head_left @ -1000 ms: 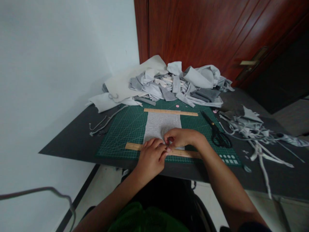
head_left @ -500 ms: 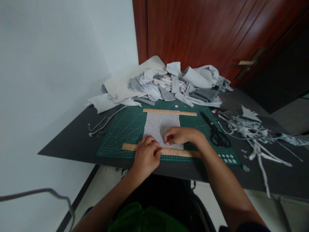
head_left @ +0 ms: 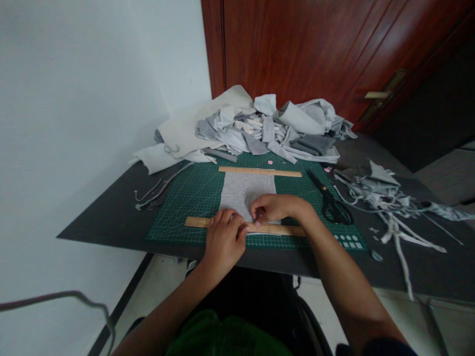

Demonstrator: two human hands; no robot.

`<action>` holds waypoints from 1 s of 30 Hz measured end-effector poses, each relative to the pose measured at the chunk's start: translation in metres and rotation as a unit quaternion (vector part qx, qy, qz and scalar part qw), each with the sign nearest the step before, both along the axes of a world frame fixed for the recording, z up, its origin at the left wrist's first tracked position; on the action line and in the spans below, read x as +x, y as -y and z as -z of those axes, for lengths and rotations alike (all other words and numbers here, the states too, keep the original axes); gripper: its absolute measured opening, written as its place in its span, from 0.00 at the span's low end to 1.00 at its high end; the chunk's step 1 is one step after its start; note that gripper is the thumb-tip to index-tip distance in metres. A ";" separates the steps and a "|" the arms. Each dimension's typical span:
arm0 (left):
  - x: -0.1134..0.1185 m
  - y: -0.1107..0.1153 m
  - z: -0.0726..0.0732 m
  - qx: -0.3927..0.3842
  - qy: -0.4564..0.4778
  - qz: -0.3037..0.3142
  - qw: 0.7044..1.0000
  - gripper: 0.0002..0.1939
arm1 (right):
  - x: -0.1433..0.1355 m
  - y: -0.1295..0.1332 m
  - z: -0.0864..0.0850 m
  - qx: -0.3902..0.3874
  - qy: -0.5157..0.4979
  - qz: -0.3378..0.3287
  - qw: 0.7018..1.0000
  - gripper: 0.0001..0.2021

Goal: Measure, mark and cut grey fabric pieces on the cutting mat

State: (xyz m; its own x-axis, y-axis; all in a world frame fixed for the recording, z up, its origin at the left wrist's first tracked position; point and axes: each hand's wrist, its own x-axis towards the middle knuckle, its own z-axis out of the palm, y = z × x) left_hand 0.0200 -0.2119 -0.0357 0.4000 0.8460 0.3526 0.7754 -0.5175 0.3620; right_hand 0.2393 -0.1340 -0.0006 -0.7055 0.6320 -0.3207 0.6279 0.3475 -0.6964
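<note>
A light grey piece of fabric (head_left: 241,190) lies flat on the green cutting mat (head_left: 174,212). Across its near end runs a wooden ruler (head_left: 274,228), with a thin strip of cloth showing below it. My left hand (head_left: 226,235) grips this ruler, fingers bent over it and thumb at its edge. Just to the right, my right hand (head_left: 272,207) is closed in a pinch, its fingertips down at the ruler's upper edge; whatever is in them is too small to make out. Another wooden ruler (head_left: 260,171) lies over the fabric's far end.
Black scissors (head_left: 332,202) lie on the mat's right side. Fabric scraps (head_left: 222,128) are heaped at the back against the door (head_left: 297,54). A tangle of cloth strips (head_left: 386,202) sits at right. Cords (head_left: 166,185) lie at left, near the white wall (head_left: 92,99).
The near ruler has shifted slightly away from me, so the fabric's lower edge now shows below it. My right fingertips have come down to the ruler's edge.
</note>
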 end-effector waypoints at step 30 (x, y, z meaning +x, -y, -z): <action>0.006 0.018 0.006 0.078 -0.102 0.205 0.970 0.19 | 0.002 -0.002 0.004 -0.025 0.003 -0.005 1.000 0.09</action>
State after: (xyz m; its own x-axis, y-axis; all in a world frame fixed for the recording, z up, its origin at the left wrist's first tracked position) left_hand 0.0262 -0.2299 -0.0419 0.7663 0.5442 0.3414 0.5404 -0.8334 0.1156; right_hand 0.2416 -0.1315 -0.0044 -0.7097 0.6078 -0.3561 0.6289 0.3189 -0.7091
